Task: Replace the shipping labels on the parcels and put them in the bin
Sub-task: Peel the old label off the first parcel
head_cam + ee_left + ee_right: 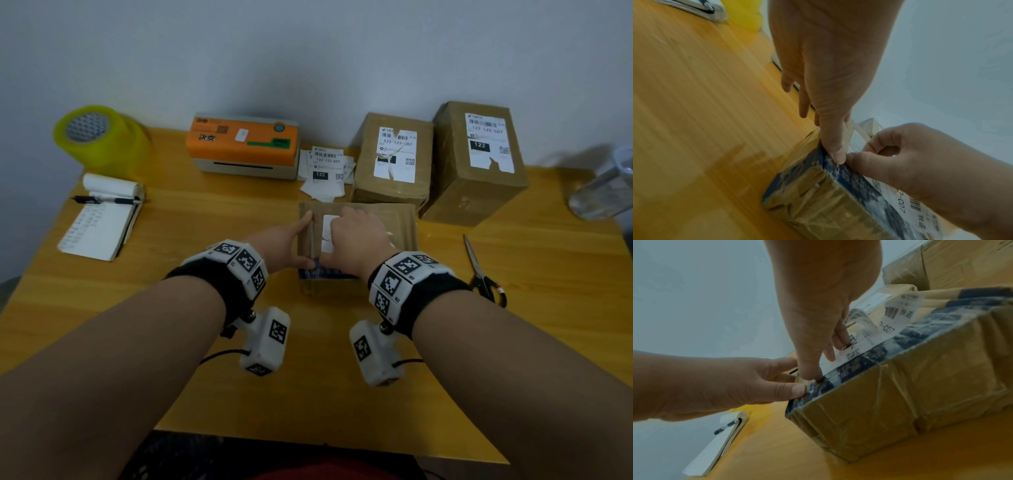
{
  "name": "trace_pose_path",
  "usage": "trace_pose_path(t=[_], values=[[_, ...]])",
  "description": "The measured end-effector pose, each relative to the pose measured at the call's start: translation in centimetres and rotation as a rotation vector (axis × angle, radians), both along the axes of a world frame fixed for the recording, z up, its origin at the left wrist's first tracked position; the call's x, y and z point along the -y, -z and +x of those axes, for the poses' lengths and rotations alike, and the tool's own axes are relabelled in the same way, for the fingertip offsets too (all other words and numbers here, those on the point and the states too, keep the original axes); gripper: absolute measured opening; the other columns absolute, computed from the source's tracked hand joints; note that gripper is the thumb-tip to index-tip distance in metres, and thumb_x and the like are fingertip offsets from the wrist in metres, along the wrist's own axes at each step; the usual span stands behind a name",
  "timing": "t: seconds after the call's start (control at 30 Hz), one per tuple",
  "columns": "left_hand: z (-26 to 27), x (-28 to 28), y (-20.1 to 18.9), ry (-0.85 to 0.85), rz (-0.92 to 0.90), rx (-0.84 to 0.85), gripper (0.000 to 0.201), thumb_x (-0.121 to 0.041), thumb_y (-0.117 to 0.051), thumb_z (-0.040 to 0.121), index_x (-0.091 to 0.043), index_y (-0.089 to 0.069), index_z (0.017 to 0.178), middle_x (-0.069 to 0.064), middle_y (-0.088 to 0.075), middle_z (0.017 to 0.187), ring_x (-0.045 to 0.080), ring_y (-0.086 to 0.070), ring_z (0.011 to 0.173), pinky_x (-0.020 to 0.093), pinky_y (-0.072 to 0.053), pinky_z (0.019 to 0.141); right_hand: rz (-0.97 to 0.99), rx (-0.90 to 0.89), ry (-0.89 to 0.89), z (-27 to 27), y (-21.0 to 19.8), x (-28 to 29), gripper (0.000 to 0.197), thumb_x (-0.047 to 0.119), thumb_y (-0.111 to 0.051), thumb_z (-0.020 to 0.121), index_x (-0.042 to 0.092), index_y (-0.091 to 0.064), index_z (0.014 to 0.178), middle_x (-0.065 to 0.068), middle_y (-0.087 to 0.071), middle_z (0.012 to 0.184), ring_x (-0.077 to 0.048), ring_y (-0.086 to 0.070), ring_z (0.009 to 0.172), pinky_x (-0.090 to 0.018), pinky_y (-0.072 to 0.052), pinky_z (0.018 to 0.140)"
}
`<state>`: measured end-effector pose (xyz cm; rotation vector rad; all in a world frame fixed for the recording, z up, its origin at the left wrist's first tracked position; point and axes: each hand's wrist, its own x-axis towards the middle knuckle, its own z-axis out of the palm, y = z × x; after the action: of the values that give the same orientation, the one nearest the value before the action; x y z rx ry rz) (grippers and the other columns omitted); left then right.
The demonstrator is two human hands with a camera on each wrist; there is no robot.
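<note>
A brown taped parcel (394, 226) (818, 203) (900, 394) with dark blue tape along its near top edge lies at the middle of the wooden table. My left hand (301, 240) (824, 134) braces its left side, with straight fingers down the side and the thumb pressed on the top edge. My right hand (346, 236) (828, 360) is on top, fingers curled and pinching the old white shipping label (328, 222) (898, 313). The label is torn and partly lifted off the parcel.
Two more labelled parcels (394, 157) (476, 161) stand behind. A loose pile of printed labels (325, 168) lies beside an orange label printer (243, 144). Yellow tape roll (99, 137) and notepad with pen (99, 219) at left; scissors (483, 274) and a clear container (606, 185) at right.
</note>
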<state>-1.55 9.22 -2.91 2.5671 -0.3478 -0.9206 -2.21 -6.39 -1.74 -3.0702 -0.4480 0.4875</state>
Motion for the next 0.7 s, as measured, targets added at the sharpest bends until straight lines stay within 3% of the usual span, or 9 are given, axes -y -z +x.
trace_pose_path(t=[0.2, 0.33, 0.43, 0.53, 0.6, 0.7], values=[[-0.5, -0.3, 0.6, -0.008, -0.009, 0.019, 0.089, -0.037, -0.061, 0.088, -0.026, 0.0, 0.151, 0.007, -0.033, 0.151, 0.025, -0.042, 0.13, 0.031, -0.037, 0.099, 0.008, -0.027, 0.01, -0.1, 0.1, -0.5, 0.052, 0.049, -0.06, 0.083, 0.007, -0.057, 0.115, -0.012, -0.049, 0.115, -0.029, -0.049, 0.11, -0.036, -0.04, 0.091], [-0.7, -0.5, 0.7, -0.013, -0.024, 0.032, 0.086, -0.039, -0.06, 0.088, -0.027, -0.003, 0.151, 0.005, -0.032, 0.152, 0.024, -0.04, 0.132, 0.031, -0.036, 0.101, -0.011, -0.026, 0.007, 0.1, 0.1, -0.6, 0.033, 0.028, -0.056, 0.09, 0.006, -0.056, 0.115, -0.012, -0.051, 0.118, -0.028, -0.051, 0.11, -0.034, -0.042, 0.087], [-0.7, -0.6, 0.7, -0.012, -0.016, 0.04, 0.085, -0.04, -0.059, 0.088, -0.029, -0.002, 0.151, 0.006, -0.033, 0.151, 0.024, -0.042, 0.13, 0.031, -0.038, 0.099, 0.05, -0.07, 0.021, 0.9, -0.4, 0.4, 0.02, 0.02, -0.051, 0.092, 0.006, -0.06, 0.104, -0.012, -0.053, 0.112, -0.028, -0.055, 0.102, -0.033, -0.041, 0.078], [-0.5, -0.5, 0.7, -0.015, -0.019, 0.031, 0.085, -0.04, -0.06, 0.088, -0.029, -0.003, 0.151, 0.007, -0.032, 0.152, 0.025, -0.04, 0.132, 0.032, -0.036, 0.101, 0.108, -0.081, 0.0, 0.4, -0.8, 1.7, 0.024, 0.027, -0.052, 0.093, 0.009, -0.063, 0.105, -0.009, -0.055, 0.109, -0.025, -0.055, 0.099, -0.031, -0.04, 0.078], [-0.2, -0.6, 0.6, -0.008, -0.019, 0.027, 0.086, -0.04, -0.061, 0.087, -0.028, -0.004, 0.151, 0.007, -0.031, 0.152, 0.024, -0.039, 0.133, 0.032, -0.035, 0.102, 0.146, -0.095, 0.001, -0.4, -0.8, 2.0, 0.03, 0.037, -0.057, 0.09, 0.017, -0.061, 0.113, -0.006, -0.053, 0.114, -0.023, -0.052, 0.105, -0.031, -0.04, 0.085], [0.1, -0.7, 0.5, 0.009, 0.002, 0.039, 0.089, -0.044, -0.063, 0.084, -0.028, -0.006, 0.151, 0.007, -0.034, 0.151, 0.024, -0.041, 0.131, 0.033, -0.038, 0.102, 0.155, -0.062, 0.035, -1.2, -0.2, 1.5, 0.034, 0.045, -0.061, 0.086, 0.021, -0.06, 0.111, -0.004, -0.052, 0.116, -0.023, -0.048, 0.111, -0.035, -0.039, 0.094]])
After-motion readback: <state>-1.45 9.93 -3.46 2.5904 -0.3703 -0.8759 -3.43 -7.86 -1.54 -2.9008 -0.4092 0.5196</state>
